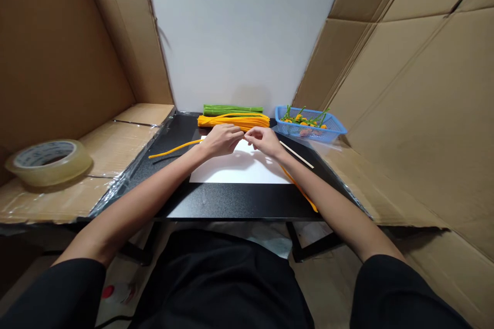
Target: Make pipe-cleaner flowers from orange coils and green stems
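My left hand (223,140) and my right hand (264,141) meet fingertip to fingertip over a white sheet (239,172), both in a pinch. From the left hand an orange pipe cleaner (173,149) sticks out to the left above the black table. Another orange length (300,189) runs out below my right hand and along the right forearm. Whether both lengths are one piece is hidden by the fingers. A thin pale stick (297,154) lies just right of the right wrist.
Behind the hands lie bundles of orange pipe cleaners (231,121) and green pipe cleaners (231,110). A blue basket (335,131) at the back right holds several green-stemmed orange pieces. A tape roll (50,164) rests on cardboard at left. Cardboard walls flank the black table (216,200).
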`<act>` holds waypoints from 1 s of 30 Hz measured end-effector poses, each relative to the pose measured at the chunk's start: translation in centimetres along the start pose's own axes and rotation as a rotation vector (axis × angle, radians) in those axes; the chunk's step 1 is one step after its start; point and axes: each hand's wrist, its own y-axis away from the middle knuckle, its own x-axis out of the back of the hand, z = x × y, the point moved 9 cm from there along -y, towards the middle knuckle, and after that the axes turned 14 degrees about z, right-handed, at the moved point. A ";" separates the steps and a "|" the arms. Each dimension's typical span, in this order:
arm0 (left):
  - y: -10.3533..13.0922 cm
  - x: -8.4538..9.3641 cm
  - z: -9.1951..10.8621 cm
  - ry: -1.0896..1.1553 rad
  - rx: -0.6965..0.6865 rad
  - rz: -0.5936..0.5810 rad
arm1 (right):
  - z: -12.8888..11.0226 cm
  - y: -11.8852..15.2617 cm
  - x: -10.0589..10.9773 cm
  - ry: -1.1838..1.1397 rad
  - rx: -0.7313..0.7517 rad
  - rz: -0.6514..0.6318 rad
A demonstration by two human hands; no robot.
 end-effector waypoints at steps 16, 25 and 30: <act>0.9 -2.7 -3.9 0.419 0.495 -0.309 | -4.4 1.8 -0.8 0.596 0.714 0.021; 0.9 -2.5 -3.6 0.460 0.411 -0.221 | -3.7 1.4 -0.5 0.457 0.577 0.051; 0.8 -2.0 -3.2 0.399 0.356 -0.110 | -2.7 0.1 0.3 0.267 0.362 0.079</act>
